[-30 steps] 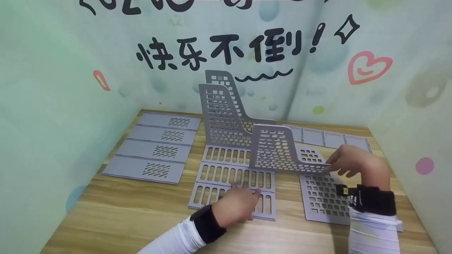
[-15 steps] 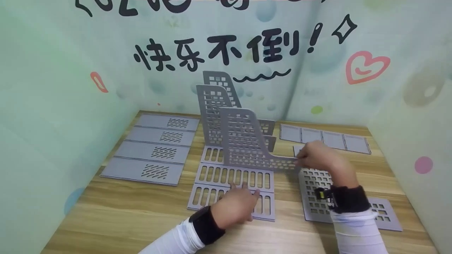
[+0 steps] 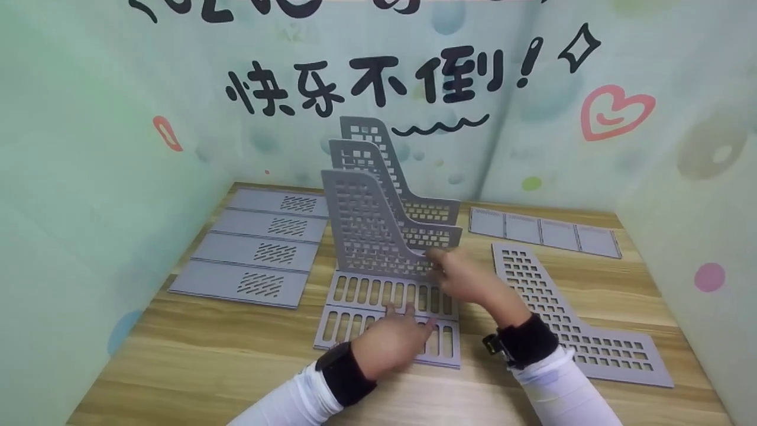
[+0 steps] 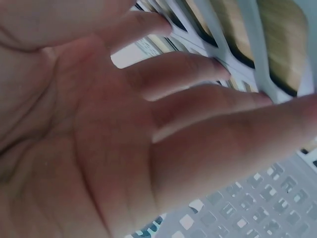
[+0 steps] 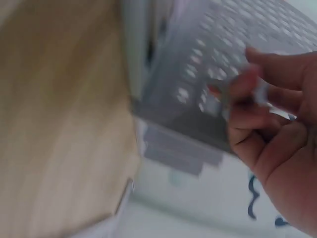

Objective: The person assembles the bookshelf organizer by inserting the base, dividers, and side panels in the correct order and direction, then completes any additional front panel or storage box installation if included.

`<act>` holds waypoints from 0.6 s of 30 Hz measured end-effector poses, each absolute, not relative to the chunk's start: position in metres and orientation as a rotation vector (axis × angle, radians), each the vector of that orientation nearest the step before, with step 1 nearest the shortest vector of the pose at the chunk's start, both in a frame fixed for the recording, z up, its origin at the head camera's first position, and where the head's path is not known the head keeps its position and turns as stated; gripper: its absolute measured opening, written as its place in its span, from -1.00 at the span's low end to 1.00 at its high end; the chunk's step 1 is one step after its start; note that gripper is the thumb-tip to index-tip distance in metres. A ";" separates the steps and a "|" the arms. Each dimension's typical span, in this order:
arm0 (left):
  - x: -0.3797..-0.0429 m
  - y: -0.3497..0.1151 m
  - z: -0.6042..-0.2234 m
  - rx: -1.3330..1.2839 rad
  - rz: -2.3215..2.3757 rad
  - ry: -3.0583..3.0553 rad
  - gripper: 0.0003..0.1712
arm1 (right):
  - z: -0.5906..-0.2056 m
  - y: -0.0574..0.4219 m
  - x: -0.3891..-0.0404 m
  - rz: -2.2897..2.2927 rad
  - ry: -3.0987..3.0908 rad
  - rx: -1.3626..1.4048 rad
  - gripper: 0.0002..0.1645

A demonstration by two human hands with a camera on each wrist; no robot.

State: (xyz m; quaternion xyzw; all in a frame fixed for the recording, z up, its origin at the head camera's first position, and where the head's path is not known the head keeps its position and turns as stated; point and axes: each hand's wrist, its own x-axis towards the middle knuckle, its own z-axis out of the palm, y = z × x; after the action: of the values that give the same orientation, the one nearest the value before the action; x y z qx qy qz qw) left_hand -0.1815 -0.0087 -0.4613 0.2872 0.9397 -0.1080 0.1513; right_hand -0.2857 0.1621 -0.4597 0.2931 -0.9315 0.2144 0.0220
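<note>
A grey perforated side panel [image 3: 364, 225] stands upright across a slotted grey base plate [image 3: 361, 306], the nearest of three matching panels. My right hand [image 3: 464, 275] pinches its low right end, and in the right wrist view the curled fingers meet at the panel's [image 5: 178, 111] edge. Behind it rise the middle panel [image 3: 378, 152] and the rear panel [image 3: 361, 121], both partly hidden. With fingers spread, my left hand [image 3: 393, 343] rests on the front of the base plate; the left wrist view shows the fingertips touching its bars. Whether the front panel sits in a joint cannot be seen.
Another perforated panel [image 3: 659, 364] lies flat at the right. To the left is a grey folded-looking sheet [image 3: 225, 272] with hatched patches. A strip of square grey plates [image 3: 559, 232] lies at the back right. Cloth walls [image 3: 532, 148] enclose the wooden tabletop [image 3: 236, 355].
My right hand has carried the front panel leftward, from beside the base plate to over it, in line with the two others. My left hand has stayed in place.
</note>
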 end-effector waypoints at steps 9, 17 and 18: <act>-0.182 -0.010 -0.462 0.729 -0.139 2.707 -0.30 | -0.440 0.185 -0.283 0.559 -3.164 0.653 -0.45; -0.183 -0.011 -0.463 0.722 -0.092 2.666 -0.27 | -0.438 0.217 -0.297 0.599 -3.064 0.857 -0.85; -0.182 -0.012 -0.463 0.723 -0.088 2.660 -0.25 | -0.439 0.218 -0.299 0.609 -3.038 0.896 -0.84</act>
State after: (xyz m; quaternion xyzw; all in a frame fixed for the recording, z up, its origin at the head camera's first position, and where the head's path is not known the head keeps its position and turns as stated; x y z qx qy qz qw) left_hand -0.1823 -0.0120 -0.4626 0.2574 0.9468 -0.0312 0.1906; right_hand -0.2985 0.2180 -0.4391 0.2775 -0.9411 0.1885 -0.0417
